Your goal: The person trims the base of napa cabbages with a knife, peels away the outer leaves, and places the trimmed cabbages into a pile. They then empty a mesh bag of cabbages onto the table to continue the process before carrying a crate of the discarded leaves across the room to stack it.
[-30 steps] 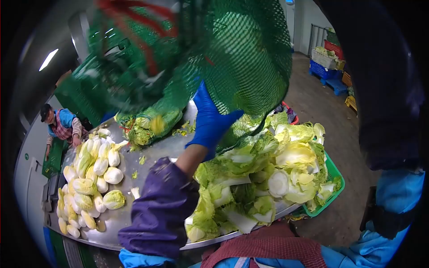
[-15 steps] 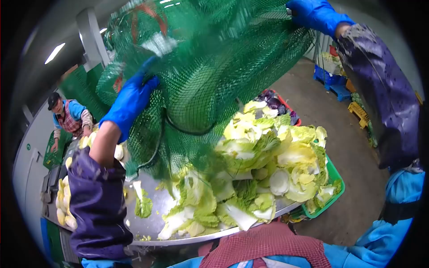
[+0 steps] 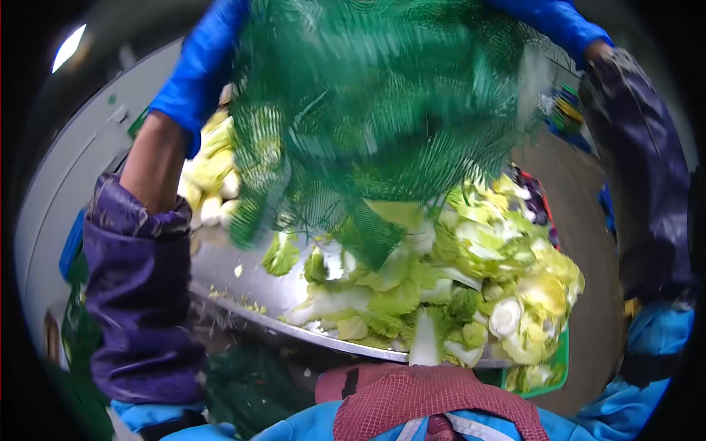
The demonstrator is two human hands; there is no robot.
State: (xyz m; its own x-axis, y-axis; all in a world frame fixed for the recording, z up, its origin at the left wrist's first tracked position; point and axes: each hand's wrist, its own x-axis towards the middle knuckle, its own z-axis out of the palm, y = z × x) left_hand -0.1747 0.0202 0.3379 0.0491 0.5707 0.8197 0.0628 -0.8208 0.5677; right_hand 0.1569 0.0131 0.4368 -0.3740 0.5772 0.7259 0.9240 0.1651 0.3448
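A green mesh net hangs blurred in front of me, stretched between both blue-gloved hands high at the top of the head view. My left hand is closed on its left edge, with the fingertips cut off by the frame. My right hand is at its upper right corner, closed on it, fingers partly out of view. Beneath the net, its lower hem overlaps a heap of Chinese cabbage leaves on a metal table. Some leaves show through the mesh.
Trimmed Chinese cabbages lie at the table's far left. A green crate with leaves stands below the right end, and a red crate with purple leaves is behind it. Dark green netting hangs under the front edge.
The net has come down and spread wider between my hands. My left hand has moved up toward the top edge. The view has tilted down, and the person at the left is out of sight.
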